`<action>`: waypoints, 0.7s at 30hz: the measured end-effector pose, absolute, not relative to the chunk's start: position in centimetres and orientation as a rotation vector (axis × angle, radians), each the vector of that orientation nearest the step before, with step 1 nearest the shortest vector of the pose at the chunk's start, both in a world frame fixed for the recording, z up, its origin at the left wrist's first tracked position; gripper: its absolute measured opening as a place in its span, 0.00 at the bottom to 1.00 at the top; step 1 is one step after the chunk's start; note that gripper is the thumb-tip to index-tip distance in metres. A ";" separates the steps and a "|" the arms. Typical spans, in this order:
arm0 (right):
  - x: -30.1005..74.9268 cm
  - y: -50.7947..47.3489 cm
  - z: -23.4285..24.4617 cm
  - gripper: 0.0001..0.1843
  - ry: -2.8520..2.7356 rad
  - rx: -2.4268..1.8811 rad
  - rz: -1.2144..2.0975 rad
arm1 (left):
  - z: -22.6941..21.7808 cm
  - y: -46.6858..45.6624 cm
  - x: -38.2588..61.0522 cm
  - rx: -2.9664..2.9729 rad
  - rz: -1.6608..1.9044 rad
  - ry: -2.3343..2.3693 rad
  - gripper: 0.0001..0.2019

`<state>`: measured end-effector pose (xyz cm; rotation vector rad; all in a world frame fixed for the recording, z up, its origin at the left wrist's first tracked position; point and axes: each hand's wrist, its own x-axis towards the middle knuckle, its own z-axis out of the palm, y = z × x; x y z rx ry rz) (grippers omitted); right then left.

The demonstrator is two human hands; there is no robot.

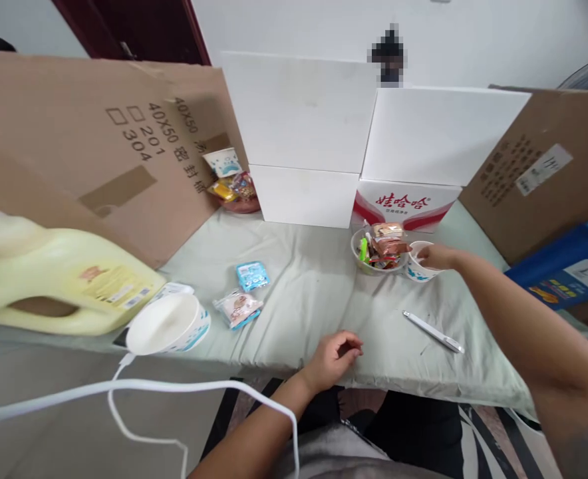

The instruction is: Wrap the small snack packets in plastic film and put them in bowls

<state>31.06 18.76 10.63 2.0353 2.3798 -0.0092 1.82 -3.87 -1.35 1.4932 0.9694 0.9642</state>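
My right hand [436, 256] reaches forward and grips the rim of a small white paper cup [418, 269] with blue print. That cup stands just right of a bowl [358, 256] heaped with wrapped snacks. My left hand [334, 358] rests on the near edge of the pale green table cover [304, 286], its fingers curled loosely, holding nothing visible. A white pen-like tool [434, 332] lies on the cover between the two hands.
Two snack packets [251, 275] [237, 308] lie mid-table. A white paper bowl [167, 324] lies on its side beside a pale yellow jug [59, 283] at left. Cardboard sheets, white boxes [304, 133] and a red-printed carton [406, 203] wall the back. A blue container [568, 266] sits right. A white cable [139, 386] crosses near.
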 end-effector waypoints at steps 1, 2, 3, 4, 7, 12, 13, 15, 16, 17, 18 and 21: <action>31.5 18.0 10.8 0.14 2.391 2.036 -0.028 | -0.8 -4.0 1.7 1.562 0.952 0.969 0.09; 32.0 16.9 10.8 0.16 2.400 2.046 -0.049 | -0.2 -4.0 1.5 1.641 0.941 0.961 0.09; 32.6 15.5 10.4 0.18 2.428 2.068 -0.051 | 0.5 -3.8 1.0 1.723 0.936 0.953 0.09; 33.3 13.8 9.6 0.19 2.498 2.151 -0.040 | 1.2 -3.4 0.2 1.807 0.944 0.956 0.10; 35.4 7.9 5.4 0.17 2.754 2.060 -0.261 | 3.2 -0.4 -3.9 2.048 1.044 1.231 0.12; 36.2 0.4 -1.7 0.22 2.956 1.978 0.028 | 3.7 6.4 -12.6 1.960 0.697 2.335 0.17; 35.9 -0.4 -2.4 0.22 2.952 1.993 0.096 | 3.7 7.4 -13.8 1.867 0.479 2.448 0.18; 35.2 -1.4 -3.0 0.21 2.929 2.033 0.183 | 3.8 8.8 -15.2 1.763 0.156 2.463 0.20; 34.9 -1.6 -3.0 0.20 2.913 2.057 0.197 | 4.0 9.2 -15.5 1.760 0.087 2.454 0.19; 34.6 -1.7 -2.9 0.20 2.897 2.076 0.194 | 4.3 9.5 -15.6 1.748 0.045 2.448 0.18; 34.5 -1.7 -2.8 0.19 2.886 2.088 0.179 | 4.8 9.6 -15.5 1.727 0.054 2.450 0.17; 34.4 -1.7 -2.5 0.19 2.863 2.108 0.132 | 6.4 9.2 -13.9 1.688 0.456 2.439 0.17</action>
